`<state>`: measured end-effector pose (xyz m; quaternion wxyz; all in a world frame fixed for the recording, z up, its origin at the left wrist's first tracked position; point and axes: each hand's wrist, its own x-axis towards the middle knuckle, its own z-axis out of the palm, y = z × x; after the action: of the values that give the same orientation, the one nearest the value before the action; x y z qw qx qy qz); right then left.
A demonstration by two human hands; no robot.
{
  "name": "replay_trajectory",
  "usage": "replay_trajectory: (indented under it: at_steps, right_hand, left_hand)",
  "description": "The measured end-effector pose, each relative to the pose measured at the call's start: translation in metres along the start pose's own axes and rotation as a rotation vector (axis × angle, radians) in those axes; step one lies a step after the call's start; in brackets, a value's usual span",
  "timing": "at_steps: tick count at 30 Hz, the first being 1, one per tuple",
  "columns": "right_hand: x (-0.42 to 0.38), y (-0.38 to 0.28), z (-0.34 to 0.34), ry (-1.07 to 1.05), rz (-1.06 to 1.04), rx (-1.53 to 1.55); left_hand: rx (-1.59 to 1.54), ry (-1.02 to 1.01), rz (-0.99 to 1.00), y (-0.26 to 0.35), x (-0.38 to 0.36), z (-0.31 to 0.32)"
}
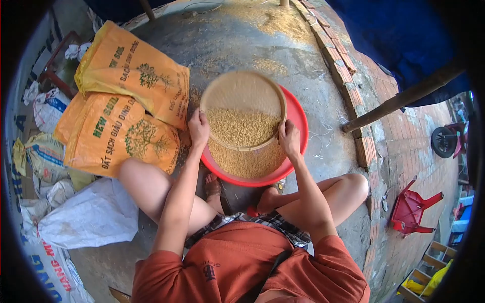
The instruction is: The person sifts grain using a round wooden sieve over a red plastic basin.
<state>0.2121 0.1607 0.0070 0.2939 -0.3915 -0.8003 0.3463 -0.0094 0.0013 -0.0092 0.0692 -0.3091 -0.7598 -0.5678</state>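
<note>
**Our orange-red shirt (pixel 242 257) close by, a round sieve (pixel 243 91) in our hands**

The fingers of our left hand (pixel 199 128) grip the sieve's left edge, and those of our right hand (pixel 289 138) grip its right edge. Grain (pixel 242 125) covers its near half. The sieve is over a red tub (pixel 301 116) with more grain inside; we cannot tell if they touch. Orange sacks (pixel 146 78) lie to our left.

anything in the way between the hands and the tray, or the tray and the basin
Nothing visible: the left hand and right hand grip the tray directly by its rim, and below its near edge only grain shows in the basin.
</note>
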Motion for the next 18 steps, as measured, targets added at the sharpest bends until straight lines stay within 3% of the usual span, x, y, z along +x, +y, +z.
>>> replay_trajectory:
  at_steps: [2, 4, 5, 8, 10, 12, 13, 17, 18]
  right_hand:
    - [-0.005, 0.010, 0.006, -0.059, 0.075, 0.012]
    - [-0.008, 0.006, 0.004, -0.312, 0.420, 0.006]
    - [-0.010, 0.006, 0.005, -0.314, 0.419, 0.009]
    - [-0.010, 0.013, 0.005, -0.332, 0.390, -0.055]
    - [-0.006, 0.028, 0.013, -0.065, 0.056, -0.102]
    - [-0.005, 0.012, 0.006, -0.005, 0.056, -0.140]
    - [-0.006, 0.007, 0.004, 0.041, 0.054, -0.178]
    - [-0.018, 0.027, 0.013, -0.138, 0.226, -0.289]
    - [-0.022, 0.028, 0.011, -0.369, 0.382, -0.251]
  left_hand:
    - [0.289, -0.138, -0.112, -0.042, -0.017, 0.008]
    - [0.332, -0.209, -0.190, -0.054, -0.028, 0.007]
    - [0.368, -0.292, -0.259, -0.060, -0.032, 0.007]
    - [0.362, -0.220, -0.181, -0.046, -0.026, 0.002]
    - [0.276, -0.177, -0.132, -0.004, -0.014, -0.009]
    - [0.013, -0.060, -0.051, 0.029, -0.005, -0.017]
    - [0.045, -0.044, 0.024, 0.033, -0.002, -0.017]
    - [0.379, -0.238, -0.130, -0.024, -0.027, 0.000]
    - [0.381, -0.238, -0.133, -0.041, -0.035, 0.001]
